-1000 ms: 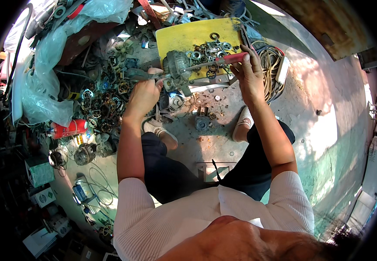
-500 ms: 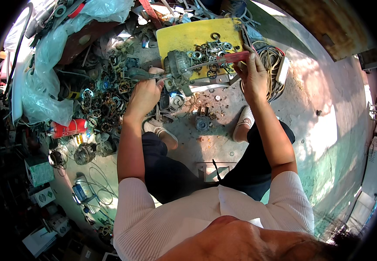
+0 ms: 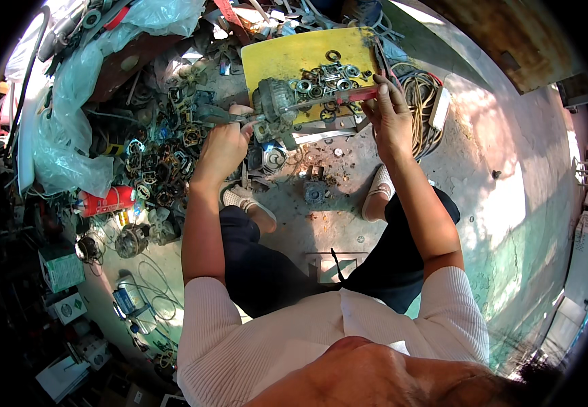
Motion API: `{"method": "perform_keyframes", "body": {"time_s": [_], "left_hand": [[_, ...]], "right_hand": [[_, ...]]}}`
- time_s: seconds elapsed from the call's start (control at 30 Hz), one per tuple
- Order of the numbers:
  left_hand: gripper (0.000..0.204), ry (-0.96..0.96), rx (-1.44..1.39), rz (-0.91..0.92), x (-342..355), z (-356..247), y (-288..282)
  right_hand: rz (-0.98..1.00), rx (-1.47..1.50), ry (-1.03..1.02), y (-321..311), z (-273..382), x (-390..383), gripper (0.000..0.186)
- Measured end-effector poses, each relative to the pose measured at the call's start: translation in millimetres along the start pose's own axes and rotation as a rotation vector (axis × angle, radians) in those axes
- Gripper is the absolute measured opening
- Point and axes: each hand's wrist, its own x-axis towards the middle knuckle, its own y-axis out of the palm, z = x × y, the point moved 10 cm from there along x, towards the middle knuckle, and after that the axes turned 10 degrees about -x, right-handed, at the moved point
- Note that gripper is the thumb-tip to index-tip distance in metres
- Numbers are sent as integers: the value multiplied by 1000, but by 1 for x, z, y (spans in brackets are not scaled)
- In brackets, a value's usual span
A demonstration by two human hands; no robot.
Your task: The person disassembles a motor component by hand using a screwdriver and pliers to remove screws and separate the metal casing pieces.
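Head view: overlapping the yellow board's [image 3: 280, 57] near-left corner, the finned metal motor body [image 3: 271, 102] looks heavy and rigid, best gripped around its casing. The left hand [image 3: 223, 148] curls closed at its left end; the right hand [image 3: 391, 119] pinches the red-handled screwdriver [image 3: 356, 95].

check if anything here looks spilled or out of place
Yes: small debris lies scattered on the floor between the shoes, near a square grey part, as if spilled. Metal rings also sit jumbled on the yellow board. The held metal housing shows no obvious damage, though fine detail is unclear.
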Motion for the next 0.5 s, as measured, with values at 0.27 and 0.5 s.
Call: {"method": "perform_keyframes", "body": {"time_s": [0.27,0.5], "left_hand": [[34,-25,-3,12,-1,1,1],[34,0,-6,11,-1,1,1]], "right_hand": [[128,123,-160,6,13,5,35],[21,41,101,3,1,2,36]]}}
